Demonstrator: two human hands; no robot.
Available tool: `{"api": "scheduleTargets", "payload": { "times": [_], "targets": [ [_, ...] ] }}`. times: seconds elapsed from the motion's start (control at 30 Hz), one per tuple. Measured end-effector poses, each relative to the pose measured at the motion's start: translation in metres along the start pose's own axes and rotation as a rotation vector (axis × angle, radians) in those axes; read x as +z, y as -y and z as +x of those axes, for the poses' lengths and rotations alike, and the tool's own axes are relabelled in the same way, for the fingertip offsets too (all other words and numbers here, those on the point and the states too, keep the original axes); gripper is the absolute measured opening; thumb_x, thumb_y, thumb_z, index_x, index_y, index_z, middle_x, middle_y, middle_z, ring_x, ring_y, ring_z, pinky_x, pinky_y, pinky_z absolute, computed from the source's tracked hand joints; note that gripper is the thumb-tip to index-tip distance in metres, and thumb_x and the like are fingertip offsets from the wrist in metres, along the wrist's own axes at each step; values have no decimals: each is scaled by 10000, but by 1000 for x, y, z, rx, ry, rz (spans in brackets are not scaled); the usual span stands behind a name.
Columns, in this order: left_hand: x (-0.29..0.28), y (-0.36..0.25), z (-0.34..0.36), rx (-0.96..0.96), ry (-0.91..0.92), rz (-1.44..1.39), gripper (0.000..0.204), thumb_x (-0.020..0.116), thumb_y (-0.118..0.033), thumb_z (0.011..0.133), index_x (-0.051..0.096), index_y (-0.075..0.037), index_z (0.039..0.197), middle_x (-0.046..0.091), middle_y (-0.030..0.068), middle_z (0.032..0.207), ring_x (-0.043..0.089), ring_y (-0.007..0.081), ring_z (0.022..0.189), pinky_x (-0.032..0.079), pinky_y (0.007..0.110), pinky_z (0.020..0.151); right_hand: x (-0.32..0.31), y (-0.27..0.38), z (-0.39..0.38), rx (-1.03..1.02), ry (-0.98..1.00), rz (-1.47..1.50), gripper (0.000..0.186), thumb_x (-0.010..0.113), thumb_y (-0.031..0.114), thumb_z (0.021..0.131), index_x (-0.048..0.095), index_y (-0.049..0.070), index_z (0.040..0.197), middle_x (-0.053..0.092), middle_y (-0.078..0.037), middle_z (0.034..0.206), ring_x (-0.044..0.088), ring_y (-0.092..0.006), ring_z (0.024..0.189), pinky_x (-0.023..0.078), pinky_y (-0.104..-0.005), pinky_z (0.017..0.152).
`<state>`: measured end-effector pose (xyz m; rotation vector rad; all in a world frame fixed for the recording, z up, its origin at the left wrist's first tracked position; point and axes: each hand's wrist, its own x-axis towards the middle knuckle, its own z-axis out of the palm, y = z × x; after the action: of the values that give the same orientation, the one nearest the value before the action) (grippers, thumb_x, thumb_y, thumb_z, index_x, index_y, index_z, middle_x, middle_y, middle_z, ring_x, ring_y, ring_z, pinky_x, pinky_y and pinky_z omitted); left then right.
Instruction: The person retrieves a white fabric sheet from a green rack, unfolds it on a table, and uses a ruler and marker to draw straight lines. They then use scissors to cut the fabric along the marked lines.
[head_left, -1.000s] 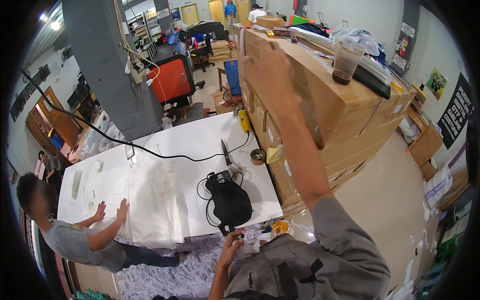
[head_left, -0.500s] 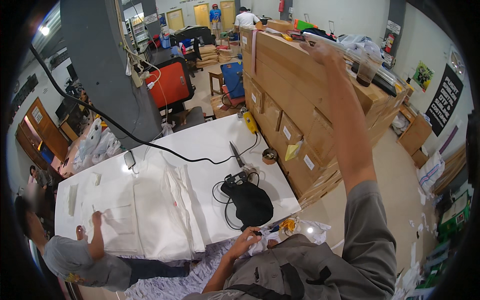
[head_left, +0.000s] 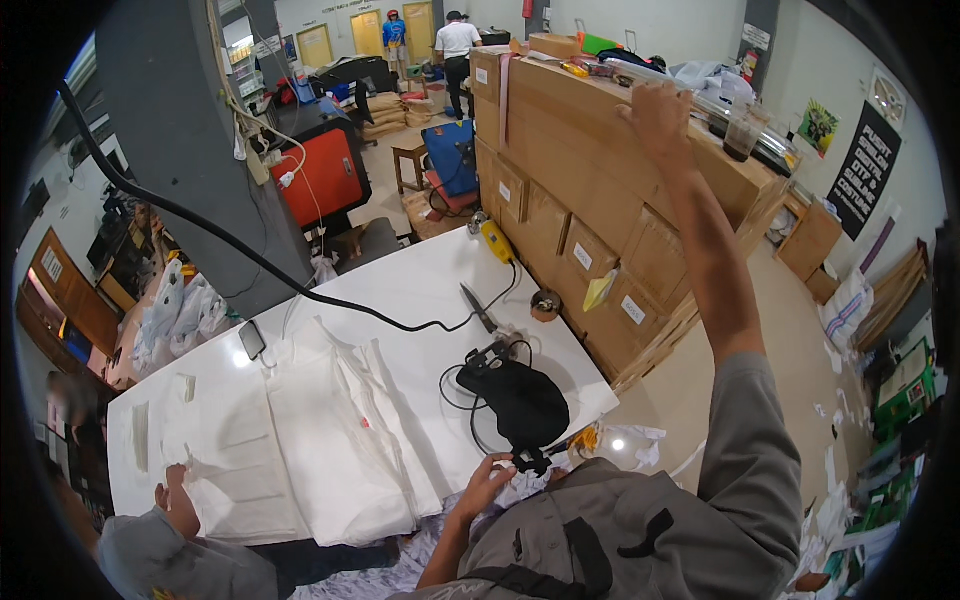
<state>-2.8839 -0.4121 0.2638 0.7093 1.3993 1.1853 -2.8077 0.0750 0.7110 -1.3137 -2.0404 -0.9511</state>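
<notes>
My left hand (head_left: 482, 488) is at the near edge of the white table, its fingertips closed on the end of a black strap (head_left: 530, 461). The strap hangs off a black cloth pouch (head_left: 518, 400) lying on the table with a dark cable looped around it. My right arm stretches far forward, and my right hand (head_left: 657, 115) hovers at the top edge of the stacked cardboard boxes (head_left: 570, 120), fingers loosely spread, no held thing visible. Near that hand, a clear plastic cup (head_left: 740, 140) and several small tools (head_left: 590, 68) stand or lie on the boxes.
White cloth sheets (head_left: 330, 430) cover the table's left part, where a co-worker in a grey shirt (head_left: 190, 560) has both hands. Scissors (head_left: 478, 306), a tape roll (head_left: 545, 305), a yellow power tool (head_left: 496, 241) and a phone (head_left: 251, 340) lie on the table (head_left: 400, 350). A black cable (head_left: 250, 255) hangs across.
My view has shifted. My right hand has drawn back slightly from the tools on the boxes. The black strap now shows more fully beside my left hand. The co-worker has moved lower in view.
</notes>
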Motion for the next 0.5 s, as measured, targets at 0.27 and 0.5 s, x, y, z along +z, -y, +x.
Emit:
{"api": "scheduleTargets", "payload": {
  "times": [0.27, 0.5],
  "targets": [
    [-19, 0, 5, 38, 25, 68, 512, 662, -369, 1012, 570, -53, 1404, 670, 116, 1142, 606, 178, 1054, 472, 332, 930, -9, -6, -15, -51, -185, 31, 226, 721, 294, 928, 778, 89, 1006, 766, -87, 1037, 700, -281, 1079, 497, -507, 939],
    [-23, -5, 10, 38, 40, 106, 483, 670, -385, 1012, 613, -69, 1372, 678, 94, 1139, 610, 170, 1041, 476, 319, 902, -16, -19, -22, -18, -337, 61, 183, 642, 251, 953, 753, 106, 944, 755, -72, 956, 696, -275, 976, 477, -501, 891]
  ]
}}
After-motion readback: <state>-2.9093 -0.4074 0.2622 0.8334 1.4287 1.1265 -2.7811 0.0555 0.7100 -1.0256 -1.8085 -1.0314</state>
